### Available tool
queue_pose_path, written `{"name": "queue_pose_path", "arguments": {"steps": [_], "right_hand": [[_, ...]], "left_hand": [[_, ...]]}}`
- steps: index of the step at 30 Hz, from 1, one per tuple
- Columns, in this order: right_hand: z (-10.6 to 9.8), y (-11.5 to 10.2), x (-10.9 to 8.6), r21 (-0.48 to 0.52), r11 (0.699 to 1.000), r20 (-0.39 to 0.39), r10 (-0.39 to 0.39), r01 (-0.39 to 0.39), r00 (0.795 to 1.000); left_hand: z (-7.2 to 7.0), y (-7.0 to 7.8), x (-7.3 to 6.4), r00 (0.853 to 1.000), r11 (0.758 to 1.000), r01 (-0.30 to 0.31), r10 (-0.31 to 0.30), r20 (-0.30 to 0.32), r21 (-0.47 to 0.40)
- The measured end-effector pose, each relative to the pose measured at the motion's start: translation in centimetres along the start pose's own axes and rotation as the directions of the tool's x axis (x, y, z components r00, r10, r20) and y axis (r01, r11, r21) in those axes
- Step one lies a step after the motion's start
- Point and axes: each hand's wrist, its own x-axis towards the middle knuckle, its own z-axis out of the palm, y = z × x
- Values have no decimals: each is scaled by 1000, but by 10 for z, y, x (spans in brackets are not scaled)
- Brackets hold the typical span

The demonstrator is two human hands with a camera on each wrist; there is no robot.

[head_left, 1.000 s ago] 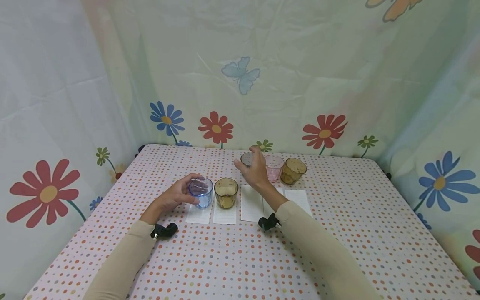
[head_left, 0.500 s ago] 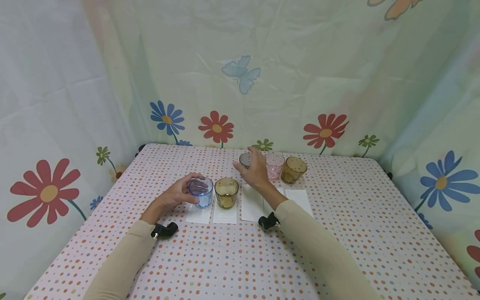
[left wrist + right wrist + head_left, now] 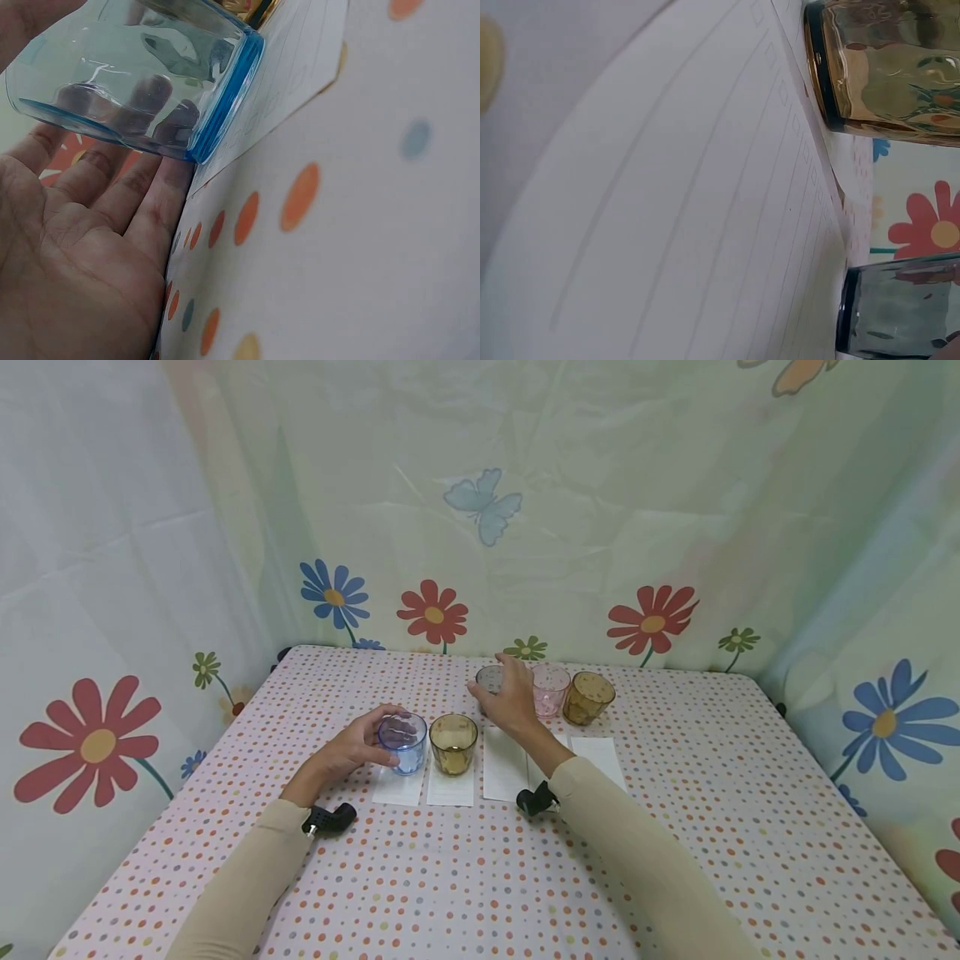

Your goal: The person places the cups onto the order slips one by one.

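My left hand (image 3: pixel 347 753) grips a blue-tinted glass (image 3: pixel 407 750), which stands on a white lined sheet (image 3: pixel 396 792). In the left wrist view, the thumb passes over the near side of the blue glass (image 3: pixel 225 82) and the fingers wrap behind it. Just right of it an amber glass (image 3: pixel 453 747) stands upright on another sheet. Farther back, my right hand (image 3: pixel 516 700) holds a smoky grey glass (image 3: pixel 489 678) between thumb and fingers, partly hiding it. The right wrist view shows a fingertip by the grey glass (image 3: pixel 892 311).
A pink glass (image 3: pixel 551 693) and a second amber glass (image 3: pixel 588 700) stand at the back, right of my right hand. More lined sheets (image 3: pixel 504 770) lie in the row under my right forearm. A flowered curtain (image 3: pixel 360 510) closes off the far side of the dotted table (image 3: pixel 420 893).
The grey glass has shifted slightly left, away from the pink glass, in my right hand. My left hand and the blue glass stay put.
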Motion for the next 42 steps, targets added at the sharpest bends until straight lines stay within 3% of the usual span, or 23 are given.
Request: {"name": "queue_pose_path", "arguments": {"steps": [9,35,42], "right_hand": [[2,-3,0,42,997,55,61,-63,997],[4,-3,5,-12,1000,47,30,-29,998],[7,-2,4,-16,998,61,56,-55,997]], "left_hand": [[1,1,0,1000,1000,26,-26,-10,-9],[-1,2,4,1000,1000,1,-1,-4,9],[0,0,1,1000,1000,16,-16,2,-16]]}}
